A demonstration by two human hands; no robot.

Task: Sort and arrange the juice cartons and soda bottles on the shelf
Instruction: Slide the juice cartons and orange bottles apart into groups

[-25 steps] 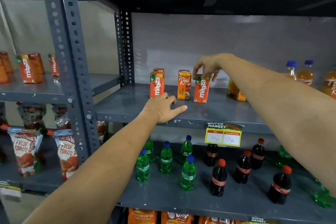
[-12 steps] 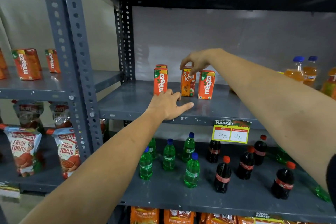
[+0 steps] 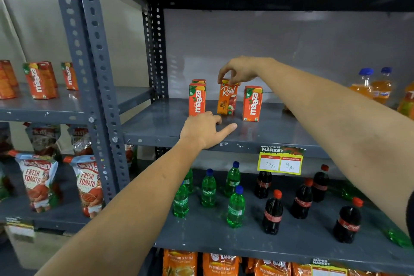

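On the grey middle shelf (image 3: 156, 123) three small juice cartons stand in a row. The Real apple carton (image 3: 226, 101) is in the centre, and my right hand (image 3: 239, 71) pinches its top from above. A Maaza carton (image 3: 197, 102) stands to its left with another behind it, and a second Maaza carton (image 3: 252, 104) stands to its right. My left hand (image 3: 205, 130) rests flat on the shelf's front edge, fingers spread, holding nothing. Green Sprite bottles (image 3: 208, 188) and dark cola bottles (image 3: 273, 213) stand on the shelf below.
Orange soda bottles (image 3: 369, 84) stand at the far right of the middle shelf. A yellow price tag (image 3: 280, 161) hangs on its front edge. The left rack holds more Maaza cartons (image 3: 40, 80) and tomato pouches (image 3: 37, 184). Tea packs (image 3: 179, 262) fill the bottom shelf.
My right hand left the right Maaza carton, which stands free, and moved left onto the top of the Real carton. My left hand stayed on the shelf edge.
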